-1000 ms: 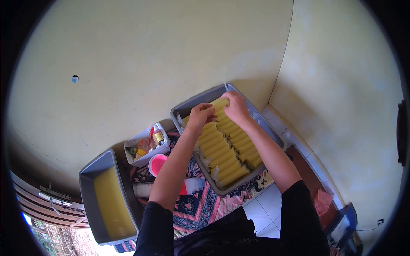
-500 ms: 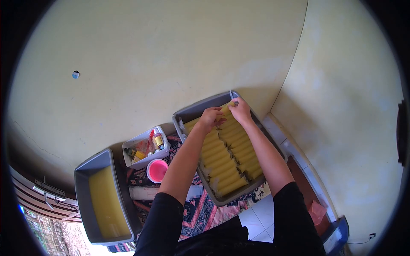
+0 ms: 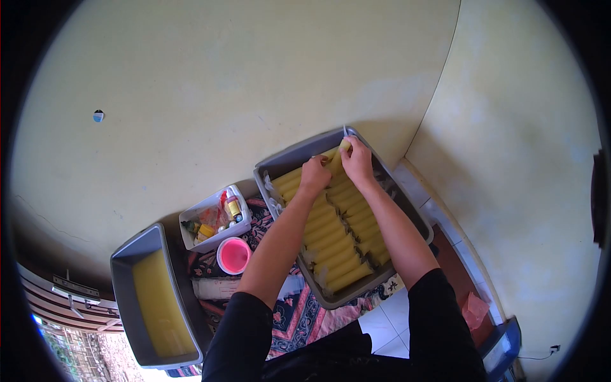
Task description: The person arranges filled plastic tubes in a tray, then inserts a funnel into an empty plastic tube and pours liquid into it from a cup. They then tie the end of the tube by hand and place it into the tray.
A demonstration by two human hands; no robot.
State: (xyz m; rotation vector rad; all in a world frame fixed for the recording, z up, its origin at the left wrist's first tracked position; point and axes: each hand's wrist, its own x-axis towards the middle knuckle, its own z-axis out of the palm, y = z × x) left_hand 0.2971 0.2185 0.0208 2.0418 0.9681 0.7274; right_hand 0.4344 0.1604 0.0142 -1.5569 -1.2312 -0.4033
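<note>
A grey tub [image 3: 407,219] holds two rows of slim plastic tubes [image 3: 331,245] filled with something yellow, lying side by side with their tied or twisted ends meeting in the middle. At the tub's far end, my right hand [image 3: 358,162] is closed around the upper part of one yellow-filled plastic tube [image 3: 338,160], which is tilted up from the others. My left hand [image 3: 315,175] is beside it with fingers curled, seemingly pinching the lower end of the same tube; its fingertips are partly hidden.
To the left stands another grey tub [image 3: 121,299] with yellow liquid [image 3: 159,305] in it. Between the tubs are a white basket [image 3: 216,243] of small bottles and a pink-lined cup [image 3: 234,256]. A patterned cloth [image 3: 299,328] lies beneath. Walls rise behind and to the right.
The tube in my right hand has been raised and tilted more upright. My left hand has closed from spread fingers and come in beside the tube.
</note>
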